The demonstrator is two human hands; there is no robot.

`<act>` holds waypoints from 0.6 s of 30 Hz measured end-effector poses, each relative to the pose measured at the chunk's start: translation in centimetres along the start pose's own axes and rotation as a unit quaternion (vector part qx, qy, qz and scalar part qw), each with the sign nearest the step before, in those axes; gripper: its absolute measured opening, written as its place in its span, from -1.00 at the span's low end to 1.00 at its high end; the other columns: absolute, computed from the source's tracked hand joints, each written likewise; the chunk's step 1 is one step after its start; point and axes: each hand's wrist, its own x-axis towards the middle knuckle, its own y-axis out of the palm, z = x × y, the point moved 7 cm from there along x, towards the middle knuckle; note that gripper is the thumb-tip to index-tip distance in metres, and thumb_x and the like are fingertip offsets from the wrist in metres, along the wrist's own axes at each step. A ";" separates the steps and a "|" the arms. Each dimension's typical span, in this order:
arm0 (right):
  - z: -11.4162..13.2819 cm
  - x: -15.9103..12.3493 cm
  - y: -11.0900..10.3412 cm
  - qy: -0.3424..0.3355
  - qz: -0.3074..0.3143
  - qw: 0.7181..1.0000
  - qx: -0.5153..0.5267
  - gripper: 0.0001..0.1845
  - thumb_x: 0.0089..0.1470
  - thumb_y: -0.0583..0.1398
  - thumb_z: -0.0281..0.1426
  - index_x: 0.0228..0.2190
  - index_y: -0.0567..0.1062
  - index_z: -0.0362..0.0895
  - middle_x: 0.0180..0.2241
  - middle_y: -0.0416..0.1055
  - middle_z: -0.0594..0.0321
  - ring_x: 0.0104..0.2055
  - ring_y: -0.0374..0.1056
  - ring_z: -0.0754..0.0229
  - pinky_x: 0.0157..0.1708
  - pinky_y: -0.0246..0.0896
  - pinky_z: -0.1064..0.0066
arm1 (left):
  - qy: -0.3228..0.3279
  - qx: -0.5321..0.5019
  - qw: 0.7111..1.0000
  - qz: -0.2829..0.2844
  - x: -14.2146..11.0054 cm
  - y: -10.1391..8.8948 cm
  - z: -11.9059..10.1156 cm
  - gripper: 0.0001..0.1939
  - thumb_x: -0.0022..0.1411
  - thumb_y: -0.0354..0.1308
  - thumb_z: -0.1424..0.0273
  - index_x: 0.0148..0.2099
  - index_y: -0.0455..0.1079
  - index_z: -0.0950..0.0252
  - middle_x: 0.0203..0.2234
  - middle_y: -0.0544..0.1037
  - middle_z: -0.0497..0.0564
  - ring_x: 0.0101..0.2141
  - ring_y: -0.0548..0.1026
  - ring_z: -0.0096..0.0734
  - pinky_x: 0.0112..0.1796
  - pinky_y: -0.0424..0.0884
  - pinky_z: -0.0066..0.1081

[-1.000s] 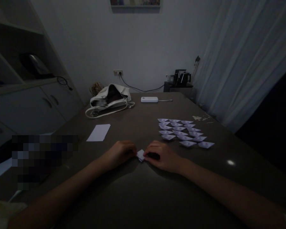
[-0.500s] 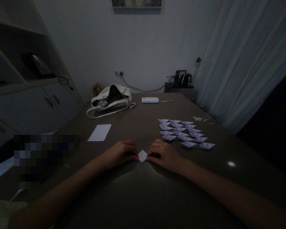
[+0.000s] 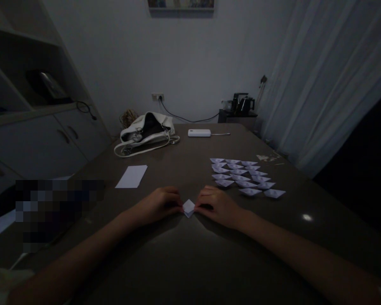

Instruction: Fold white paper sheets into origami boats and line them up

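Note:
A small folded piece of white paper, diamond-shaped, is between my two hands at the middle of the table. My left hand pinches its left corner between thumb and fingers. On the opposite corner, my right hand has a like pinch. A crease or gap runs across the lower half of the paper. Beyond my right hand stand several folded paper boats in rows. A stack of white paper sheets lies beyond my left hand.
A white handbag rests at the table's far left. Near the far edge is a white power strip or similar device with a short cable. Paper scraps lie by the right edge. Black kettles stand behind the table.
The lower half of the folded paper has parted slightly, showing a line across it. Both hands keep their pinch and have barely moved.

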 end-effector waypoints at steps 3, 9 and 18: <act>0.0 0.1 0.1 0.007 0.002 1.000 -0.010 -0.89 0.12 0.19 -0.42 -0.40 0.52 -0.16 -0.41 0.42 0.21 -0.32 0.27 0.20 -0.30 0.13 0.39 | -0.004 0.003 1.000 0.008 0.1 -0.1 -0.1 -0.80 0.29 0.07 0.34 -0.26 0.46 0.32 -0.34 0.43 0.05 -0.34 0.43 -0.39 -0.34 0.31 -0.46; -0.9 0.2 0.1 0.110 -0.039 0.993 0.009 -0.96 0.01 0.24 -0.50 -0.46 0.52 -0.17 -0.47 0.41 0.23 -0.37 0.28 0.23 -0.39 0.10 0.43 | -0.065 0.012 0.998 -0.014 0.4 0.2 0.5 -0.77 0.28 0.04 0.33 -0.31 0.45 0.34 -0.41 0.43 0.02 -0.41 0.41 -0.42 -0.41 0.27 -0.48; -1.8 0.2 0.5 0.213 -0.044 0.975 0.052 -0.92 -0.05 0.25 -0.49 -0.55 0.51 -0.17 -0.57 0.38 0.28 -0.52 0.24 0.31 -0.52 0.02 0.47 | -0.174 -0.019 0.984 -0.026 0.3 0.6 1.8 -0.73 0.21 0.08 0.25 -0.37 0.44 0.35 -0.51 0.45 -0.02 -0.48 0.38 -0.41 -0.48 0.21 -0.48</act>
